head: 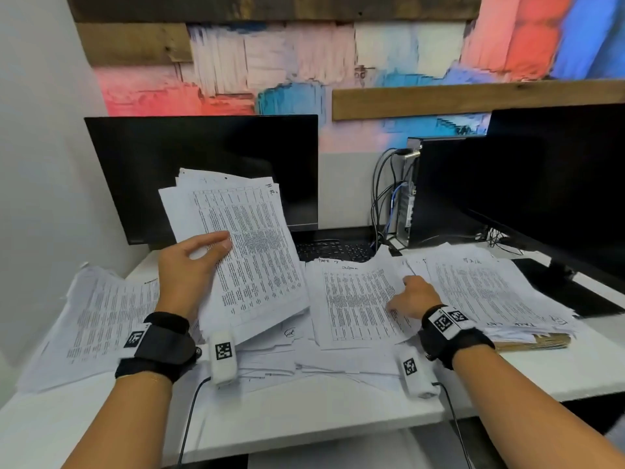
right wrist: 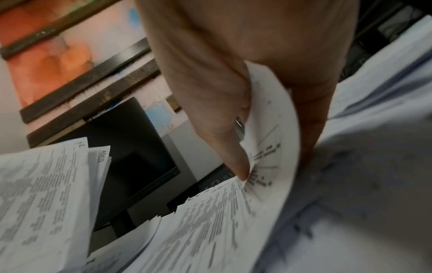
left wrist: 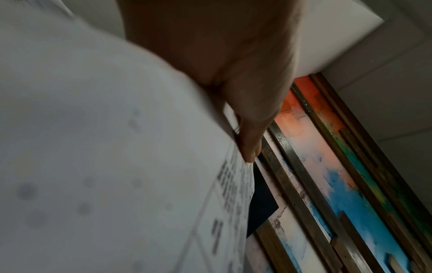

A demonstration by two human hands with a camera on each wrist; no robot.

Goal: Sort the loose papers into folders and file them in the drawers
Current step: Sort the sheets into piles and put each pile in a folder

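Observation:
My left hand (head: pixel 216 248) holds a thick sheaf of printed papers (head: pixel 250 245) tilted up above the desk, thumb on the front sheet and fingers behind. In the left wrist view the thumb of that hand (left wrist: pixel 247 144) presses the sheaf (left wrist: pixel 93 147). My right hand (head: pixel 402 296) rests on the middle pile of papers (head: pixel 351 299) and pinches the right edge of its top sheet. Seen from the right wrist, the right hand (right wrist: pixel 273 166) has that sheet (right wrist: pixel 275 114) curled up between thumb and fingers. No drawer is in view.
Another pile of papers (head: pixel 98 319) lies at the left and one (head: pixel 483 289) at the right, on a brown folder (head: pixel 541 341). Behind them stand two dark monitors (head: pixel 203 170) (head: pixel 558 184), a keyboard (head: pixel 334 250) and a small computer (head: pixel 409 198) with cables. The white desk (head: pixel 304 411) ends near me.

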